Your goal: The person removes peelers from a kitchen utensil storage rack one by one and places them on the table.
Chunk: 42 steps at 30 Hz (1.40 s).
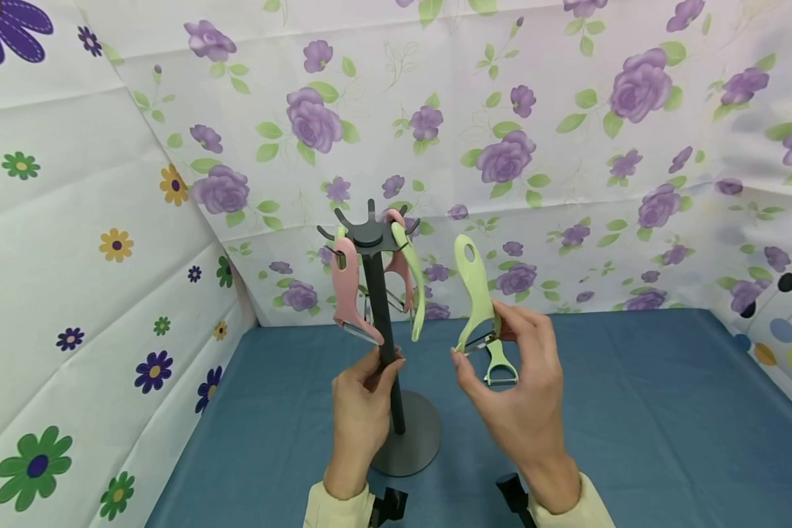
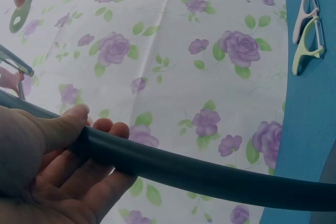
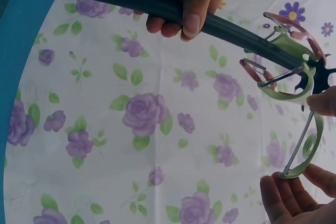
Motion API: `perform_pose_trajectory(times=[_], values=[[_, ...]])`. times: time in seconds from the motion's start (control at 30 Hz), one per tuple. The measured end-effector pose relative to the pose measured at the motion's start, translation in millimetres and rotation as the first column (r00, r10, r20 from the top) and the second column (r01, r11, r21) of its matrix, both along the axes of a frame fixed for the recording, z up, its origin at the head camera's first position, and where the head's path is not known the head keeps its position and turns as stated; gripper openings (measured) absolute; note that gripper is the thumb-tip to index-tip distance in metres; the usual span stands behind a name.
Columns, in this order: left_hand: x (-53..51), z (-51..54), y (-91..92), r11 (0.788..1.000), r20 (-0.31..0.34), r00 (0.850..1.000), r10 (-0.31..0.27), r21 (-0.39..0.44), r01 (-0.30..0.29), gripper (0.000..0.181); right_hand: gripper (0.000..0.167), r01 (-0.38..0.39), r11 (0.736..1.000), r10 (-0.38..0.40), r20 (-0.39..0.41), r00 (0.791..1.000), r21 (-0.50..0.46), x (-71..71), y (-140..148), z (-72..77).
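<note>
A black stand with curved hooks on top carries pink peelers and green peelers. My left hand grips its pole below the hanging peelers; in the left wrist view the thumb and fingers lie round the pole. To the right of the stand, my right hand holds a green peeler by its blade end between thumb and fingers, handle end up, apart from the hooks. In the right wrist view this peeler appears below the hooks.
Another green peeler lies on the blue table behind my right hand, and the left wrist view shows a pale pink peeler beside it. The stand's round base rests on the table. Flowered cloth hangs behind.
</note>
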<state>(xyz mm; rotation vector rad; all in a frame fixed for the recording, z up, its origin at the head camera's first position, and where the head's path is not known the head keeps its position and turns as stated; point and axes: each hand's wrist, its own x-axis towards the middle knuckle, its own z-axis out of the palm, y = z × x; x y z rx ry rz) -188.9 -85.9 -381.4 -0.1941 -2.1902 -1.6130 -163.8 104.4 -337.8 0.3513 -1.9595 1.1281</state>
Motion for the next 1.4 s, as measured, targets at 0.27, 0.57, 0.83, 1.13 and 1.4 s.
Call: perform_pose_trajectory(times=[0.27,0.57,0.83,1.13,1.4], values=[[0.3,-0.5,0.0,1.000,-0.001,1.000,0.001,-0.005,-0.001,0.019,0.074,0.028,1.000,-0.028,0.033,0.999,0.003,-0.4,5.4,-3.6],[0.8,-1.0,0.0,1.000,-0.006,1.000,-0.001,-0.009,0.001,0.018,0.074,0.057,0.998,-0.057,0.075,0.996,0.008,-1.2,10.4,-7.9],[0.8,-2.0,-0.2,1.000,-0.004,1.000,-0.002,-0.010,0.002,0.019,0.072,0.057,0.998,-0.058,0.045,0.997,0.013,-4.3,15.3,-11.6],[1.4,-1.6,0.1,1.000,0.004,1.000,-0.001,0.000,0.001,0.019,0.071,0.068,0.998,-0.069,0.054,0.996,0.014,-6.5,19.7,-16.5],[1.4,-1.1,-0.3,1.000,0.001,1.000,0.005,0.000,-0.005,0.020,0.071,0.084,0.996,-0.085,0.061,0.995,0.018,-9.3,24.1,-19.3]])
